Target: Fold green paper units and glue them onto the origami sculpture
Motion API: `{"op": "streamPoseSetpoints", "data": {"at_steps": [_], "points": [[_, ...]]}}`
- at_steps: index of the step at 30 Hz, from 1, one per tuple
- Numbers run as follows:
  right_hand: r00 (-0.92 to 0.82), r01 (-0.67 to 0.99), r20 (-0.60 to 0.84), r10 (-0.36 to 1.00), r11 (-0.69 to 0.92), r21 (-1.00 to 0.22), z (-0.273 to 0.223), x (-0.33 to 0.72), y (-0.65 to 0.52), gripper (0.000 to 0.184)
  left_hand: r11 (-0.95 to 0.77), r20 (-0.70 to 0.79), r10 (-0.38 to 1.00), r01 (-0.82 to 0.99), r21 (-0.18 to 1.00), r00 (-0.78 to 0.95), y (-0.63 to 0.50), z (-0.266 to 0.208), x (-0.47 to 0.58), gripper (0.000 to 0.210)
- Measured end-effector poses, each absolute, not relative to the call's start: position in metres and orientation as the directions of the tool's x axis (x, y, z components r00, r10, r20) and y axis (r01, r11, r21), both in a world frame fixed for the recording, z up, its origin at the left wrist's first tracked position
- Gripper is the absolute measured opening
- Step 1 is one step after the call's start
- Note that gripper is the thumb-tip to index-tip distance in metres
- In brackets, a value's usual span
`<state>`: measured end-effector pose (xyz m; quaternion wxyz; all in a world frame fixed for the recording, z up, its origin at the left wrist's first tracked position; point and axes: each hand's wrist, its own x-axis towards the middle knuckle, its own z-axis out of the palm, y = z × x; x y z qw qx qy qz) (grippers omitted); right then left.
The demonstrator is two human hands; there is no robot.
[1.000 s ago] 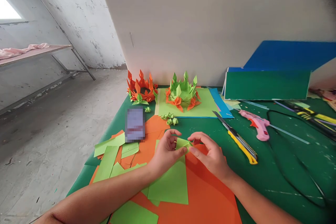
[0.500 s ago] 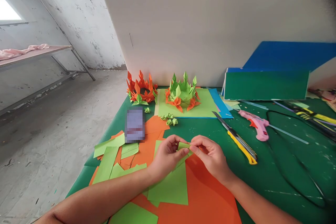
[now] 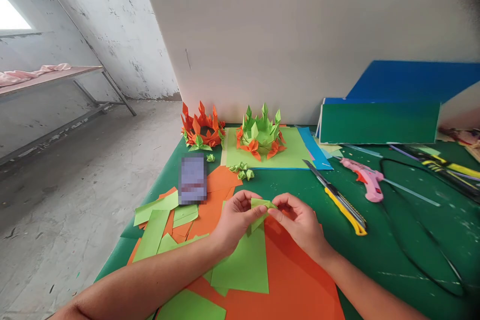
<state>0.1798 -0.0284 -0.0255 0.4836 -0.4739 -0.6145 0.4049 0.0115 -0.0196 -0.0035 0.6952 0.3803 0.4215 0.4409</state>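
Note:
A small piece of folded green paper (image 3: 258,205) is pinched between my two hands, above the sheets on the table. My left hand (image 3: 238,220) grips its left side with thumb and fingers, while my right hand (image 3: 296,222) pinches its right tip. Under them lie a green paper sheet (image 3: 243,270) and a large orange sheet (image 3: 296,280). Beyond my hands, several small folded green paper pieces (image 3: 242,170) sit in a cluster. Farther back stand an orange paper crown (image 3: 202,127) and a green paper crown (image 3: 262,130) with orange paper flowers around its base.
On the right lie a yellow utility knife (image 3: 345,210) and a pink glue gun (image 3: 365,175) with its black cable (image 3: 405,245). A blurred phone-shaped object (image 3: 192,178) rests on paper scraps at left. A white board (image 3: 262,50) rises behind the table, near green and blue panels (image 3: 378,122).
The folded green paper has turned and shows more of its surface between my fingers. My left thumb has shifted slightly left along it. Other things stay where they were.

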Motion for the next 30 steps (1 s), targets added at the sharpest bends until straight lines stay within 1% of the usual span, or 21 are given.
{"op": "streamPoseSetpoints", "data": {"at_steps": [4, 8, 11, 13, 16, 18, 22, 25, 28, 30], "points": [[-0.081, 0.211, 0.192, 0.978, 0.205, -0.956, -0.0260, 0.1803, -0.0287, 0.020, 0.296, -0.229, 0.939, -0.266, 0.918, 0.255, -0.0185, -0.0050, 0.0110, 0.032], [-0.125, 0.198, 0.169, 0.978, 0.192, -0.961, -0.0288, 0.1822, -0.0275, 0.022, 0.174, -0.131, 0.966, -0.186, 0.967, 0.224, -0.0177, -0.0072, 0.0110, 0.031], [-0.175, 0.156, 0.151, 0.973, 0.179, -0.971, -0.0297, 0.1816, -0.0274, 0.022, 0.136, -0.098, 0.972, -0.169, 0.976, 0.214, -0.0187, -0.0067, 0.0114, 0.030], [-0.198, 0.137, 0.170, 0.965, 0.199, -0.970, -0.0290, 0.1802, -0.0275, 0.019, 0.137, -0.094, 0.970, -0.186, 0.973, 0.226, -0.0198, -0.0059, 0.0117, 0.029], [-0.186, 0.183, 0.199, 0.962, 0.233, -0.955, -0.0277, 0.1783, -0.0276, 0.018, 0.139, -0.084, 0.959, -0.191, 0.972, 0.270, -0.0209, -0.0057, 0.0121, 0.027], [-0.168, 0.203, 0.191, 0.967, 0.223, -0.953, -0.0278, 0.1780, -0.0274, 0.020, 0.144, -0.086, 0.955, -0.191, 0.971, 0.284, -0.0208, -0.0060, 0.0122, 0.027], [-0.164, 0.121, 0.155, 0.974, 0.176, -0.977, -0.0298, 0.1793, -0.0278, 0.019, 0.193, -0.129, 0.955, -0.230, 0.954, 0.265, -0.0190, -0.0047, 0.0115, 0.029], [-0.194, 0.056, 0.152, 0.969, 0.166, -0.985, -0.0309, 0.1793, -0.0289, 0.018, 0.211, -0.150, 0.963, -0.286, 0.935, 0.222, -0.0169, -0.0026, 0.0103, 0.028], [-0.233, 0.107, 0.150, 0.961, 0.178, -0.978, -0.0317, 0.1775, -0.0297, 0.024, 0.208, -0.155, 0.971, -0.324, 0.923, 0.182, -0.0159, -0.0020, 0.0096, 0.028], [-0.223, 0.153, 0.154, 0.963, 0.191, -0.970, -0.0324, 0.1765, -0.0296, 0.020, 0.216, -0.166, 0.971, -0.331, 0.919, 0.173, -0.0158, -0.0027, 0.0098, 0.028]]}}
